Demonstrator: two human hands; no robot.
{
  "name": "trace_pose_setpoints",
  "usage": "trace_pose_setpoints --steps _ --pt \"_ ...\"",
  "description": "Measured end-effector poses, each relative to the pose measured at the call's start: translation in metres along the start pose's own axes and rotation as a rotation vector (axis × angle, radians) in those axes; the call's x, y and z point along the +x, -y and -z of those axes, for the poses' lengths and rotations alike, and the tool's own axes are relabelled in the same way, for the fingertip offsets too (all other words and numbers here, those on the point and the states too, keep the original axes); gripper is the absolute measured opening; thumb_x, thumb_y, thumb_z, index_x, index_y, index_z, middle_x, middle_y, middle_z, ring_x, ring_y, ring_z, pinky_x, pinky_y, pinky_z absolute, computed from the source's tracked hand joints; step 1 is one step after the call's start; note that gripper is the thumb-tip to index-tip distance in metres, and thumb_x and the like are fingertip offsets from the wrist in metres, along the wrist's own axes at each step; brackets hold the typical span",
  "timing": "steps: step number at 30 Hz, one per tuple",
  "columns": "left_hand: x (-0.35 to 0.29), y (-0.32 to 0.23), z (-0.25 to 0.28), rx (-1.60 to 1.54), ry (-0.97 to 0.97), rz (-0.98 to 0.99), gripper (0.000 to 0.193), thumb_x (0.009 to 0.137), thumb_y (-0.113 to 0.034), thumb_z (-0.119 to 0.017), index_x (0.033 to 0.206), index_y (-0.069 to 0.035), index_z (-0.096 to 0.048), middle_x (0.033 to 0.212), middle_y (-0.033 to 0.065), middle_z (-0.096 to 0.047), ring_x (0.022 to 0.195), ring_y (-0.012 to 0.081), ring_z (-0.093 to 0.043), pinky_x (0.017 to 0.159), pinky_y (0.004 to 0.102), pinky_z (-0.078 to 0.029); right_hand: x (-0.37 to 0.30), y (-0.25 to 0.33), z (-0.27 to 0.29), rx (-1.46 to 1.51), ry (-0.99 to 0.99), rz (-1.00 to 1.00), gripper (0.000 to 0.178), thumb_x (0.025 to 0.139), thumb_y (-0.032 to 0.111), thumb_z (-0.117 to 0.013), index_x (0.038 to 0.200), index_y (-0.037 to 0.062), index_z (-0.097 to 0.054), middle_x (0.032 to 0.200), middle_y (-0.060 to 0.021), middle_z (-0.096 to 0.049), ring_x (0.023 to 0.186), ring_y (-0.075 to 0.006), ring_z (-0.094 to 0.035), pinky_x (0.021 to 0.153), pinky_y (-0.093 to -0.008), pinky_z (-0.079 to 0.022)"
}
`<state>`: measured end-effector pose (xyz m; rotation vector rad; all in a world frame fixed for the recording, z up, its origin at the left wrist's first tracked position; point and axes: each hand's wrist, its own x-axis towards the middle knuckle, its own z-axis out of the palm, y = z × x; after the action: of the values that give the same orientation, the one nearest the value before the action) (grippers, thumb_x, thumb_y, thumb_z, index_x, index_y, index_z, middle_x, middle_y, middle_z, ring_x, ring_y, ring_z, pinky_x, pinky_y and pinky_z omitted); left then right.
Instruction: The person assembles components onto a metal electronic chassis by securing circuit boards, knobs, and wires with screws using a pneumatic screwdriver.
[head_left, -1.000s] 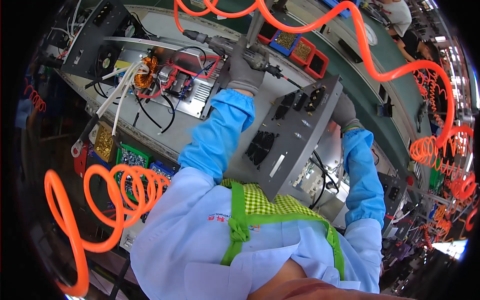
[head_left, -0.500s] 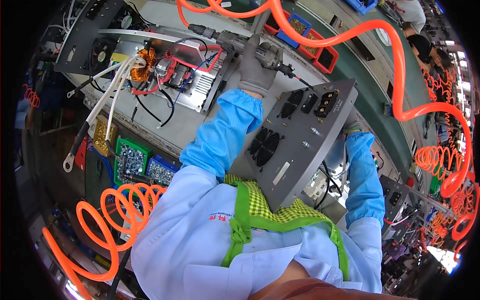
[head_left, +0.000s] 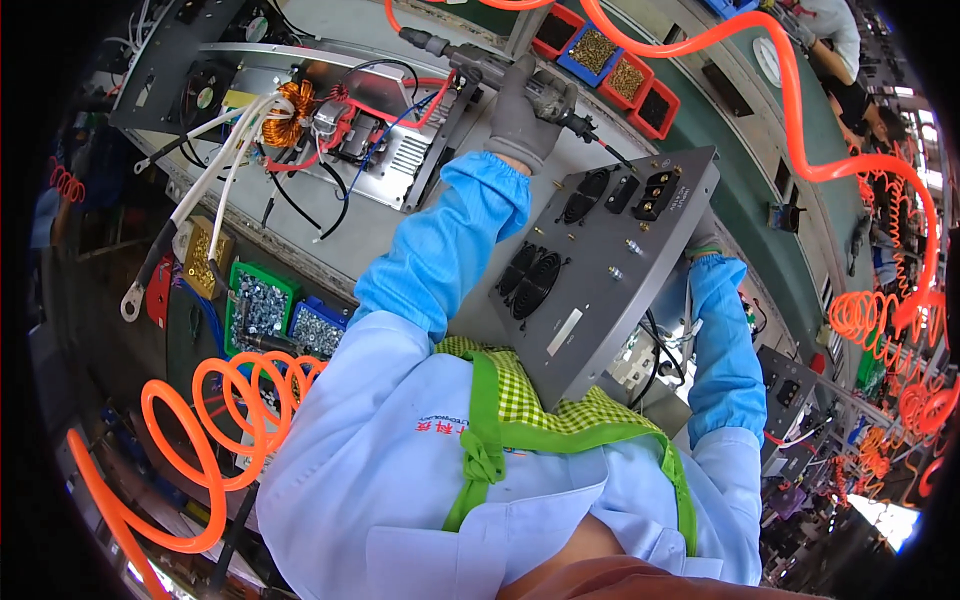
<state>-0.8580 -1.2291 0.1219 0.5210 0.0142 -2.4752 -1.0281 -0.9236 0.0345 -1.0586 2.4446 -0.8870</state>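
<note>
My left hand (head_left: 524, 122), in a grey glove, is wrapped round a pneumatic screwdriver (head_left: 482, 66). The driver's thin bit slants down to the right, its tip at the top edge of a dark grey metal panel (head_left: 590, 285). On that tilted panel sit two black fans (head_left: 535, 283), a black terminal block (head_left: 656, 196) and several small brass and silver studs. My right hand (head_left: 706, 236), also gloved, is at the panel's right edge; its fingers are hidden behind it. Wires and metal parts show behind the panel, by my right forearm.
At left lies an open chassis with a copper coil (head_left: 290, 112) and thick white cables (head_left: 215, 165). Small bins of screws (head_left: 628, 82) stand at the far side; a green bin (head_left: 262, 305) of fasteners stands near left. Orange coiled hoses (head_left: 790, 120) hang around; a co-worker is far right.
My left hand and the screwdriver have shifted slightly up and right. The panel has tilted and risen a little at its near end. The orange hose has swung; my right hand stays at the panel.
</note>
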Motion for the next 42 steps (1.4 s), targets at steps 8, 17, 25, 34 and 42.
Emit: trace_pose_setpoints --steps 8,17,25,34,42 --pt "-0.026 -0.052 -0.009 0.0 0.038 -0.037 0.019 0.084 -0.022 -0.065 0.084 -0.008 -0.052 0.076 0.0049 -0.056 0.074 0.0222 -0.057 0.082 0.0444 -0.05 -0.033 0.097 0.1 1.259 -0.295 -0.445 0.021 0.09 0.02 -0.056 0.104 0.0046 -0.06 0.092 -0.0036 -0.062 0.085 -0.0149 -0.06 0.072 -0.0292 -0.05" --pt "-0.163 -0.102 0.005 0.114 0.038 -0.002 0.016 0.082 -0.018 -0.067 0.091 -0.008 -0.058 0.075 0.0032 -0.056 0.074 0.0224 -0.057 0.085 0.0442 -0.05 -0.186 0.287 0.09 1.17 0.236 -0.34 0.016 0.086 0.001 -0.05 0.101 0.0001 -0.053 0.108 -0.0111 -0.055 0.089 -0.0129 -0.058 0.078 -0.0239 -0.05" --pt "-0.244 -0.111 0.033 0.144 -0.016 0.033 0.025 0.081 -0.03 -0.069 0.083 -0.007 -0.06 0.075 0.0044 -0.059 0.075 0.0237 -0.061 0.083 0.0454 -0.052 -0.274 0.316 0.007 0.98 0.528 -0.442 0.028 0.096 0.014 -0.043 0.12 -0.0018 -0.045 0.104 -0.0155 -0.06 0.091 -0.0188 -0.063 0.072 -0.0275 -0.055" --pt "-0.274 -0.094 0.04 0.137 -0.008 0.089 0.024 0.082 -0.027 -0.069 0.089 -0.007 -0.059 0.074 0.0033 -0.059 0.074 0.021 -0.06 0.085 0.0435 -0.051 -0.28 0.298 -0.068 0.759 0.055 -0.035 0.022 0.089 0.011 -0.058 0.106 -0.0036 -0.057 0.082 -0.0061 -0.062 0.072 -0.0096 -0.058 0.066 -0.0243 -0.049" --pt "-0.278 -0.089 0.038 0.104 0.002 0.063 0.02 0.083 -0.028 -0.067 0.088 -0.01 -0.06 0.074 0.002 -0.06 0.074 0.0196 -0.06 0.085 0.0434 -0.051 -0.288 0.304 -0.082 0.819 -0.13 -0.071 0.022 0.091 0.006 -0.056 0.111 -0.0038 -0.057 0.086 -0.0106 -0.067 0.077 -0.0131 -0.065 0.07 -0.0252 -0.054"
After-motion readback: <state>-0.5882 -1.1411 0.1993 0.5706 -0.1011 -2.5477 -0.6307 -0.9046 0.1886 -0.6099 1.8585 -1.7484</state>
